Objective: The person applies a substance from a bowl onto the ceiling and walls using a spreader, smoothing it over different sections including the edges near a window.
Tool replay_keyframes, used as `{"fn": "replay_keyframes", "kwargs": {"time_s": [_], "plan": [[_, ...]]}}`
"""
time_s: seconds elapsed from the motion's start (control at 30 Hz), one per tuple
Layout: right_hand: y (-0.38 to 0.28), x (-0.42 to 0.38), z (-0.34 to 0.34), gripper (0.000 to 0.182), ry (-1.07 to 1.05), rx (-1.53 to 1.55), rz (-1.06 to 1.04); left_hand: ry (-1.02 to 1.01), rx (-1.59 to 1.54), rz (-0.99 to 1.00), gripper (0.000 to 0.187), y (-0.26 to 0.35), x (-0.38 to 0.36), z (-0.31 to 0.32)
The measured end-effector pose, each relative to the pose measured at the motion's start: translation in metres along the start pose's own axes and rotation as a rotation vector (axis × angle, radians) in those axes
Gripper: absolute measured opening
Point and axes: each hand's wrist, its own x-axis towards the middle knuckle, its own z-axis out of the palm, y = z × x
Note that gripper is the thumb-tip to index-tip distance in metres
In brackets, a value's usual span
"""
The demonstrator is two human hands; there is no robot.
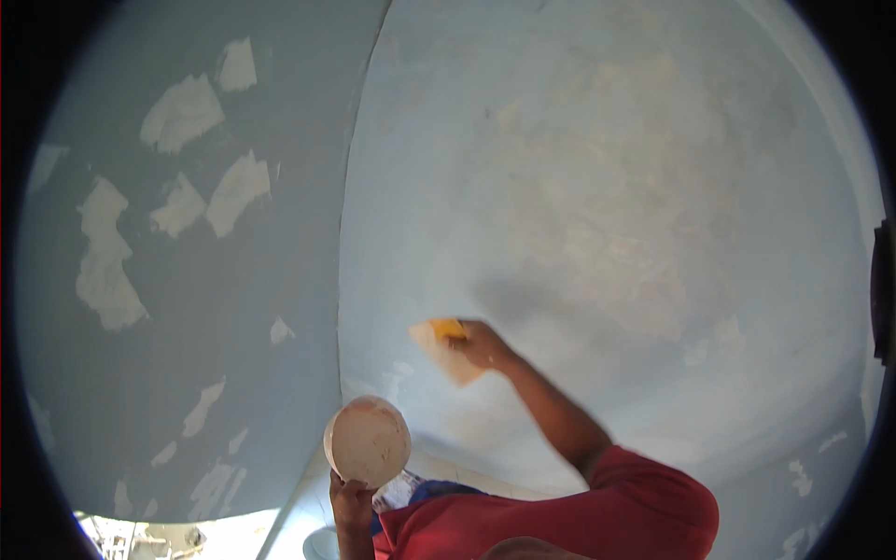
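Note:
My right hand [485, 345] is closed on a putty knife [455, 366] with a yellow grip and a wide, pale blade. The blade is slightly blurred and overlaps the light blue wall [439, 187] in this view, close to the corner. Lower down, my left hand [351, 504] grips the edge of a round, cream-coloured bowl [370, 442] from below. Smears of whitish paste coat the bowl's inside. The bowl is tilted towards me, left of and below the putty knife.
On the left, a darker wall [299, 280] carries several whitish filler patches [187, 112]. The two walls meet in a vertical corner line. Large smoothed, stained areas mark the right wall. At the bottom left are a pale blue bucket [320, 544] and a bright opening with cluttered ground [159, 539].

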Motion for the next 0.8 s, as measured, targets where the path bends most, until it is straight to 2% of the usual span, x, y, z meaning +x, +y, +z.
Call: {"fn": "replay_keyframes", "kwargs": {"time_s": [0.07,0.13,0.2,0.3,0.53,0.8], "plan": [[0.033,-0.023,0.036,0.033,-0.043,0.94,0.292,0.025,0.009,-0.02,0.076,-0.003,0.003,-0.005],[0.039,-0.05,0.07,0.035,-0.03,1.155,0.51,0.007,0.055,-0.033,0.078,0.0,0.002,-0.001],[0.052,-0.074,0.087,0.037,-0.181,1.36,0.583,-0.001,0.112,-0.057,0.08,0.003,0.0,-0.005],[0.058,-0.094,0.1,0.038,-0.129,1.348,0.609,0.046,0.117,-0.192,0.083,0.008,0.013,-0.023],[0.051,-0.106,0.106,0.041,-0.073,1.403,0.422,-0.113,0.187,-0.22,0.082,0.038,0.052,-0.01],[0.054,-0.117,0.109,0.046,-0.101,1.478,0.439,-0.143,0.173,-0.216,0.081,0.039,0.054,0.0]]}}
